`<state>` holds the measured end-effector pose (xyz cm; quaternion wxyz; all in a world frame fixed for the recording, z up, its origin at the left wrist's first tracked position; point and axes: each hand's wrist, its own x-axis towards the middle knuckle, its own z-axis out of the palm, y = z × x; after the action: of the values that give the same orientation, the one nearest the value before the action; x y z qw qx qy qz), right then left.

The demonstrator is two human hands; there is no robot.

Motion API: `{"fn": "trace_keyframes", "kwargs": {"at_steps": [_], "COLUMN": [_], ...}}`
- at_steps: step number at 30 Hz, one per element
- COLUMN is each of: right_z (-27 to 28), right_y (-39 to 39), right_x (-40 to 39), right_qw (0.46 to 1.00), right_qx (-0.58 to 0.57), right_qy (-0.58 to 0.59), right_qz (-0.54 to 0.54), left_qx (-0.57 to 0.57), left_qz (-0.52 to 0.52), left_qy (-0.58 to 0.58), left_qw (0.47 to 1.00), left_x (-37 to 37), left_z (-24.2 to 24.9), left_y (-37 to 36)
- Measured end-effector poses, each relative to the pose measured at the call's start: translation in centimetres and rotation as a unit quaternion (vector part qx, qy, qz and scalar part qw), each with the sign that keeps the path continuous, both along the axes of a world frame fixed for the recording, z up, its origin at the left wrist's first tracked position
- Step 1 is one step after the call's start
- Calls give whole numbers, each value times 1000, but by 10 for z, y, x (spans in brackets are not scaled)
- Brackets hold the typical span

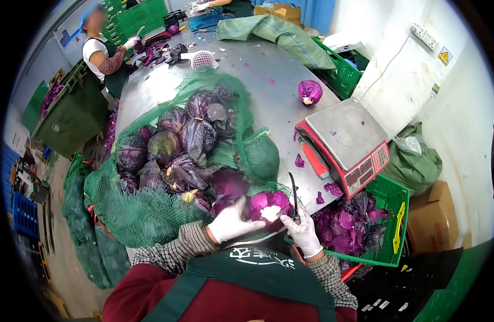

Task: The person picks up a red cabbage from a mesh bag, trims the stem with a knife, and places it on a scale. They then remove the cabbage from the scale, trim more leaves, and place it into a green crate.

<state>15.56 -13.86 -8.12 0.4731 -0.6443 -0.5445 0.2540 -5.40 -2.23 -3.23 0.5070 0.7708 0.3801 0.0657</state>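
Note:
A red cabbage (264,203) with a pale cut stem end faces up at the table's front edge. My left hand (232,222), in a white glove, cups its left side, the fingers reaching under it and the thumb raised. In my gloved right hand (305,234) is a knife (294,194) with a dark, curved blade pointing up, while the fingertips touch the cabbage's right side. Just beyond my left hand, a purple cabbage or leaf (228,185) is blurred. Several untrimmed red cabbages (165,146) lie in an open green mesh sack (150,212) to the left.
On the right stand a red scale (346,134), an orange-handled tool (314,160) and another cabbage (310,92). A green crate (390,214) of loose leaves sits by my right hand. Across the metal table (257,70), a co-worker (99,53) handles cabbage. A green bin (70,121) stands left.

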Motion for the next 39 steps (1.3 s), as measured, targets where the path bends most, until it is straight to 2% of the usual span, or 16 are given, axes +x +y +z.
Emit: {"fn": "trace_keyframes", "kwargs": {"at_steps": [1,3,8,11,17,20,24,27,28,29,30,31,34,35,36,39], "right_z": [14,9,2,20,19,20,18,35,15,-13,-14,-16,-55,-76,-63,-57], "right_y": [0,0,-3,-13,-14,-10,-3,17,17,16,11,6,0,-2,4,0], "right_x": [-3,1,7,-3,-3,-2,4,17,29,47,66,65,83,85,75,74], "right_qw": [993,998,987,996,982,950,880,933,903,929,924,910,907,838,887,847], "right_qx": [-55,-35,31,-13,-91,-70,-76,-160,-85,-77,-135,56,-109,10,41,29], "right_qy": [105,56,-155,-89,-160,-303,-467,-321,-418,-357,-357,-407,-405,-544,-457,-529], "right_qz": [-22,-8,7,-28,-34,-26,-33,-25,-44,-60,4,-43,20,-36,-50,-45], "left_qx": [186,289,268,276,331,285,337,307,297,292,373,341,366,380,360,316], "left_qz": [47,-37,-44,-46,-47,-68,-24,-39,-46,-47,-23,-40,-28,-35,-17,-24], "left_qy": [21,-15,16,35,36,81,66,87,90,92,55,34,-19,-43,-43,-34], "left_qw": [981,956,962,960,942,953,939,947,950,951,926,939,930,923,932,948], "left_x": [5,21,63,71,85,92,101,102,99,98,92,89,74,68,67,65], "left_z": [2,-4,-15,-12,-9,8,-2,1,3,7,0,-7,-20,-27,-28,-4], "left_y": [-3,-1,-2,-5,-11,-12,-15,-17,-20,-20,-26,-23,-19,-16,-20,-23]}}
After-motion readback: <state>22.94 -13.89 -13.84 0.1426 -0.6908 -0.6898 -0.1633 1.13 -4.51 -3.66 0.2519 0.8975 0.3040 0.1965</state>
